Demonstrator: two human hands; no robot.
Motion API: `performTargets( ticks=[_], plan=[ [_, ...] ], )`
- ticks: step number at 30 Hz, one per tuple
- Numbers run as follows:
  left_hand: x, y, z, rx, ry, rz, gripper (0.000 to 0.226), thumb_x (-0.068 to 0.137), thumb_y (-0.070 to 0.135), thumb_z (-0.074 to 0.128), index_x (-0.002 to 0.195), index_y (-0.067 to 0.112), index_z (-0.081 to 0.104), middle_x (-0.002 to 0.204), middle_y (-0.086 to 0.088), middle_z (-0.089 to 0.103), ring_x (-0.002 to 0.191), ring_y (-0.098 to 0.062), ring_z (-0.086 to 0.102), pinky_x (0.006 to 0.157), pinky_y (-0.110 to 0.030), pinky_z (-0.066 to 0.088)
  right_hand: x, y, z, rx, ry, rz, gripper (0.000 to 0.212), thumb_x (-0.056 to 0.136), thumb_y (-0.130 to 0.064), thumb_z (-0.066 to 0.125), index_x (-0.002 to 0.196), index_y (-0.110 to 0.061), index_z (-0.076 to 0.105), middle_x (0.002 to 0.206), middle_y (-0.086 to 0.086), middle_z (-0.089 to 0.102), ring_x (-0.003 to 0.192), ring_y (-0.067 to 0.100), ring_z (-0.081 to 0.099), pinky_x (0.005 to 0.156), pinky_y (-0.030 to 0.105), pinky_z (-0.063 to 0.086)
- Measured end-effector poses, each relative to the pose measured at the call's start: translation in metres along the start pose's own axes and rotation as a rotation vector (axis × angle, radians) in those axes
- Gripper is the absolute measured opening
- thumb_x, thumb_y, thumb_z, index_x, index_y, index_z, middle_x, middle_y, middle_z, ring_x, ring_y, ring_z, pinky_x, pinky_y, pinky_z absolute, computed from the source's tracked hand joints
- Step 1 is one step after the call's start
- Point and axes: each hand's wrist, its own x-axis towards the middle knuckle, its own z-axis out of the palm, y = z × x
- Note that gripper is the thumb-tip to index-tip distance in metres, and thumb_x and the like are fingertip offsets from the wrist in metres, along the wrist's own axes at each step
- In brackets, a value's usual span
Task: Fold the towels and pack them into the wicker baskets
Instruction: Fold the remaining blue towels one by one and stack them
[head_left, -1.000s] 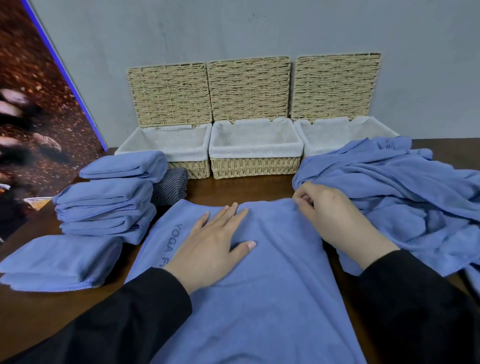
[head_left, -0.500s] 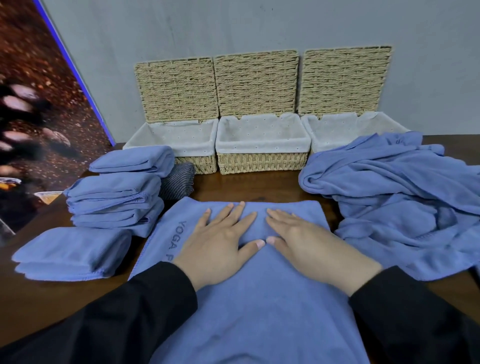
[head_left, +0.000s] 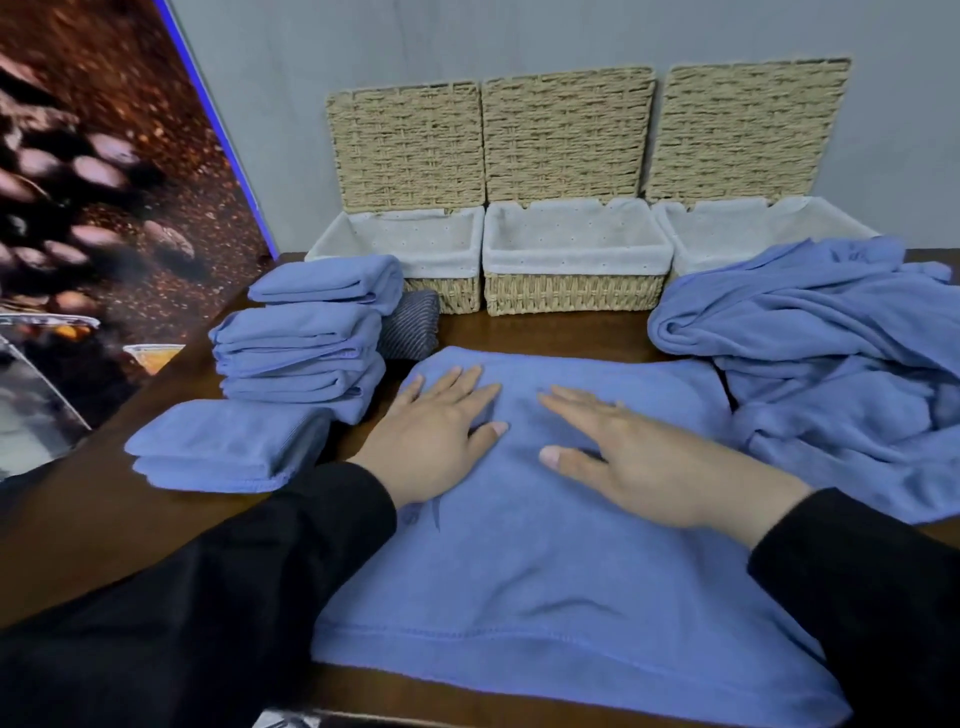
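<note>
A blue towel lies spread flat on the dark wooden table in front of me. My left hand presses flat on its far left part with fingers straight. My right hand lies flat beside it, fingers straight and pointing left. Three wicker baskets stand open against the wall: left, middle, right. Each has a white liner and a raised lid, and I see no towels inside them. A stack of folded blue towels sits at the left, with one more folded towel in front of it.
A heap of unfolded blue towels covers the right side of the table and part of the right basket. A grey striped cloth lies behind the stack. A dark picture panel leans at the left.
My right hand left the towel's far right corner and came to the middle, lying flat. Both hands have since slid slightly apart over the towel, and the view moved closer.
</note>
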Motion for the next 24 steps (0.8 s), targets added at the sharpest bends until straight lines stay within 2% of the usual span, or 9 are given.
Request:
performTargets(
  ticks=[3,5,6,8,10,13,16,19,24],
  plan=[
    [-0.007,0.001,-0.004,-0.021,0.111,0.021,0.058,0.103,0.054,0.041,0.155,0.031,0.034,0.167,0.005,0.021,0.154,-0.012,0.016,0.125,-0.040,0.010,0.000,-0.001,0.029,-0.198,0.044,-0.062,0.091,0.083,-0.080,0.005,0.162,-0.036,0.004,0.168,-0.016,-0.011,0.154,0.004,-0.012,0.127,0.046,-0.003],
    [-0.020,0.003,-0.006,-0.099,0.164,0.078,0.056,0.100,0.052,0.049,0.150,0.027,0.045,0.162,0.002,0.035,0.149,-0.015,0.031,0.122,-0.035,0.021,-0.004,0.005,0.032,-0.144,0.167,-0.076,0.087,0.087,-0.081,0.006,0.161,-0.037,0.014,0.169,-0.017,-0.002,0.154,0.001,-0.007,0.127,0.048,0.001],
    [-0.030,0.006,-0.006,-0.131,0.143,0.118,0.059,0.098,0.056,0.048,0.148,0.026,0.048,0.160,0.002,0.038,0.148,-0.015,0.035,0.122,-0.035,0.024,-0.009,0.005,0.029,-0.089,0.212,-0.100,0.083,0.090,-0.081,0.012,0.159,-0.038,0.023,0.169,-0.016,0.008,0.155,0.001,0.000,0.127,0.048,0.005],
    [-0.057,0.013,-0.004,-0.125,0.114,0.190,0.066,0.092,0.066,0.038,0.145,0.029,0.052,0.159,0.005,0.039,0.147,-0.012,0.035,0.121,-0.037,0.028,-0.025,-0.003,0.021,-0.044,0.267,-0.221,0.063,0.095,-0.073,0.032,0.141,-0.036,0.052,0.154,-0.015,0.044,0.145,0.006,0.035,0.120,0.045,0.028],
    [-0.084,0.013,-0.006,-0.155,0.192,0.244,0.060,0.091,0.067,0.040,0.135,0.032,0.059,0.152,0.010,0.049,0.140,-0.006,0.043,0.116,-0.037,0.035,-0.044,-0.018,0.021,-0.004,0.266,-0.377,0.037,0.097,-0.063,0.051,0.110,-0.031,0.064,0.115,-0.017,0.060,0.110,0.006,0.056,0.097,0.035,0.046],
    [-0.125,0.011,-0.008,-0.221,0.142,0.332,0.052,0.090,0.072,0.050,0.126,0.037,0.062,0.146,0.019,0.053,0.136,-0.002,0.046,0.112,-0.033,0.036,-0.069,-0.042,0.034,-0.026,0.169,-0.437,0.031,0.092,-0.065,0.058,0.096,-0.034,0.059,0.097,-0.020,0.053,0.091,0.000,0.048,0.084,0.025,0.042],
    [-0.144,0.015,0.005,-0.146,0.119,0.376,0.048,0.090,0.070,0.054,0.124,0.037,0.063,0.150,0.018,0.048,0.140,-0.001,0.040,0.112,-0.030,0.030,-0.074,-0.047,0.051,-0.146,0.209,-0.397,0.017,0.091,-0.050,0.061,0.091,-0.033,0.059,0.094,-0.017,0.051,0.087,0.006,0.045,0.078,0.028,0.040],
    [-0.147,0.022,0.013,-0.142,0.210,0.353,0.033,0.094,0.048,0.056,0.118,0.028,0.069,0.143,0.011,0.057,0.132,-0.007,0.050,0.110,-0.028,0.033,-0.075,-0.051,0.059,-0.210,0.327,-0.345,0.008,0.089,-0.033,0.059,0.083,-0.027,0.057,0.086,-0.012,0.050,0.080,0.014,0.048,0.073,0.035,0.044],
    [-0.160,0.020,0.013,-0.157,0.419,0.362,0.032,0.094,0.018,0.048,0.114,0.016,0.074,0.132,0.005,0.066,0.126,-0.011,0.059,0.106,-0.033,0.043,-0.090,-0.065,0.055,-0.166,0.544,-0.301,0.012,0.092,-0.024,0.053,0.083,-0.023,0.062,0.081,-0.009,0.053,0.073,0.017,0.049,0.067,0.036,0.041]
  ],
)
